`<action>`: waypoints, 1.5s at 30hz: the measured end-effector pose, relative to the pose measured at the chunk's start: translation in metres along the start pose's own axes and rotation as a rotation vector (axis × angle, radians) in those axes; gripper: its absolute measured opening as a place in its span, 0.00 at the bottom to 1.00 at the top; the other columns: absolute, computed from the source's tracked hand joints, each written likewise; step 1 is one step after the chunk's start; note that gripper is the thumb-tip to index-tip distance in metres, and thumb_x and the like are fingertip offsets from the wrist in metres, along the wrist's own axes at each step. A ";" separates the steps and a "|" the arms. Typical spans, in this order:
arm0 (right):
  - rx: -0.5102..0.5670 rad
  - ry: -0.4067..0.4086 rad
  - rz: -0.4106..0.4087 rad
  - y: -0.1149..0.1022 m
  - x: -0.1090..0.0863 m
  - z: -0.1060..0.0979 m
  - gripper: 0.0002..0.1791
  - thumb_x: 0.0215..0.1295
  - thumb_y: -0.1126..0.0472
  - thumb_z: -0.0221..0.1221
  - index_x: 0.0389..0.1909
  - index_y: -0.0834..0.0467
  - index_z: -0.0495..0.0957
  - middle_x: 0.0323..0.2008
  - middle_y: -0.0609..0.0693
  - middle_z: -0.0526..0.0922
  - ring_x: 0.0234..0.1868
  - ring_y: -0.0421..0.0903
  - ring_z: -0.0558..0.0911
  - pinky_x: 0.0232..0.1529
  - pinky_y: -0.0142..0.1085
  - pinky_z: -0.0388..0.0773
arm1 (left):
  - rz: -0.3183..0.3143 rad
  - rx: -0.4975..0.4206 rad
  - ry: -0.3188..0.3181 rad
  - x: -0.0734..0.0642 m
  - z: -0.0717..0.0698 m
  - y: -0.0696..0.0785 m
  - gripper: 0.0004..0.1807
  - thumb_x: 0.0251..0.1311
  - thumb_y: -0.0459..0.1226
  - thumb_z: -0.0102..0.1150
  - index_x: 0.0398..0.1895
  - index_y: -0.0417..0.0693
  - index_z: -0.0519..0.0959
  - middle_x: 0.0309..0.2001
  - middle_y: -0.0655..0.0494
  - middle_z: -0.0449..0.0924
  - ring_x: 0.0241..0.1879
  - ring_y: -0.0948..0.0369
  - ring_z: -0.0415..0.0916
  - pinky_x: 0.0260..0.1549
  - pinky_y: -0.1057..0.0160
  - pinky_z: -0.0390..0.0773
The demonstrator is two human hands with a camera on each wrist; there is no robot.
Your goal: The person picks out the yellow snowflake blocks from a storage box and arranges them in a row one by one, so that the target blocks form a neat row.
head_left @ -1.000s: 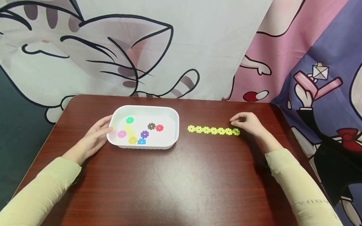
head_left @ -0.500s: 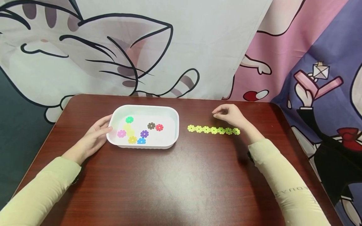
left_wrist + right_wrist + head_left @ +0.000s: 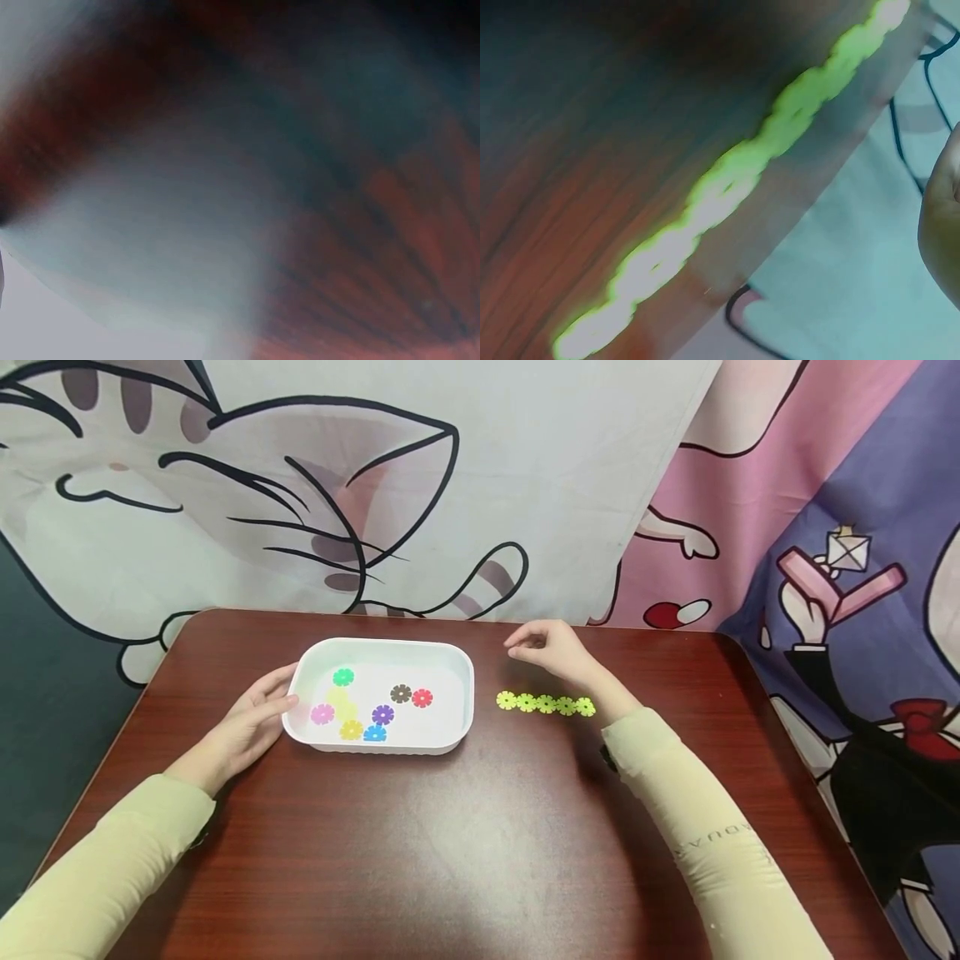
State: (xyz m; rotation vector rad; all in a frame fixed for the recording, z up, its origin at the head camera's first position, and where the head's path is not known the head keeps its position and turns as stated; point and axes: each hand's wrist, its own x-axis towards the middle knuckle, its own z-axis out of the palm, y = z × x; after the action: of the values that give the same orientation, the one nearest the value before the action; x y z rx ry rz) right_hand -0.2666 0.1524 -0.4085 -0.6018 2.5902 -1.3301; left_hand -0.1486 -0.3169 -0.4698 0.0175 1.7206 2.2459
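Observation:
My left hand (image 3: pixel 242 724) grips the left end of a white plastic tray (image 3: pixel 390 746), its thumb over the rim. Several flower-shaped discs lie inside the tray, among them a green disc (image 3: pixel 343 677), a red disc (image 3: pixel 422 698) and a purple disc (image 3: pixel 383 715). My right hand (image 3: pixel 556 652) hovers right of the tray, fingers loosely bent, with nothing visible between them. Below it a row of yellow-green flower discs (image 3: pixel 546 703) lies on the table; my wrist and sleeve hide its right end. In the right wrist view the row (image 3: pixel 727 180) runs diagonally, a little blurred.
The brown wooden table (image 3: pixel 420 843) reaches back to a hanging cloth (image 3: pixel 570 485) printed with cartoon figures. The left wrist view is too dark and blurred to show single things.
My right hand has moved left and towards the back, from the row's right end to above its left part. Left hand, tray and discs have stayed in place.

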 end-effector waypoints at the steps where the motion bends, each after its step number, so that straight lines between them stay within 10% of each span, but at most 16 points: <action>1: 0.011 -0.002 -0.009 0.000 0.003 0.003 0.11 0.69 0.65 0.69 0.48 0.67 0.88 0.41 0.60 0.90 0.38 0.43 0.83 0.43 0.28 0.78 | -0.001 0.000 0.000 0.000 0.000 0.000 0.30 0.79 0.30 0.51 0.78 0.57 0.59 0.85 0.50 0.44 0.63 0.77 0.71 0.61 0.80 0.75; 15: 0.143 -0.057 -0.036 -0.041 0.034 0.055 0.08 0.69 0.65 0.69 0.46 0.63 0.89 0.40 0.56 0.90 0.39 0.47 0.84 0.41 0.29 0.79 | -0.006 0.014 0.010 -0.003 -0.003 -0.002 0.29 0.79 0.31 0.51 0.78 0.58 0.59 0.84 0.50 0.45 0.63 0.77 0.71 0.60 0.80 0.75; 45: 0.084 -0.304 -0.121 -0.095 0.065 0.154 0.10 0.71 0.66 0.68 0.49 0.65 0.88 0.45 0.56 0.90 0.43 0.43 0.85 0.47 0.24 0.81 | -0.003 0.014 0.015 -0.001 0.000 -0.001 0.29 0.79 0.31 0.52 0.77 0.58 0.60 0.83 0.51 0.46 0.63 0.78 0.70 0.60 0.80 0.75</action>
State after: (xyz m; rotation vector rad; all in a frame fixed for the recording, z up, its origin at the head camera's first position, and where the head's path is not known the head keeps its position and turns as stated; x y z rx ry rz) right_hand -0.2493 -0.0390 -0.4202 -0.8821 2.2761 -1.2609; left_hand -0.1476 -0.3170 -0.4709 0.0010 1.7430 2.2378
